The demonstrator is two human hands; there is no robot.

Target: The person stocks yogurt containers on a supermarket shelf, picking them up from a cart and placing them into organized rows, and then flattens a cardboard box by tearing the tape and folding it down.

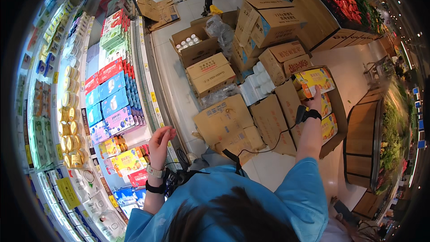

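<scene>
My right hand (pixel 313 100) grips the near end of a yellow yogurt multipack (pixel 315 78) with fruit pictures. That pack sits at the top of an open cardboard carton (pixel 340 131), tilted above similar yellow packs (pixel 328 127). Loosely curled and holding nothing visible, my left hand (pixel 159 146) hovers by the front edge of the refrigerated shelf. Beside it on the shelf lie matching yellow packs (pixel 127 163) and a red pack (pixel 138 178). Purple packs (pixel 117 120) and blue packs (pixel 113 99) stand farther along. Both wrists wear black straps; a cable runs from the right one.
Closed cartons (pixel 210 74) and stacked boxes (pixel 268 23) crowd the floor ahead. White bottles (pixel 188 42) fill an open box. Flattened cardboard (pixel 164 13) lies by the cooler. Wooden produce stands (pixel 362 137) border the right. Yogurt tubs (pixel 69 129) line the upper shelf.
</scene>
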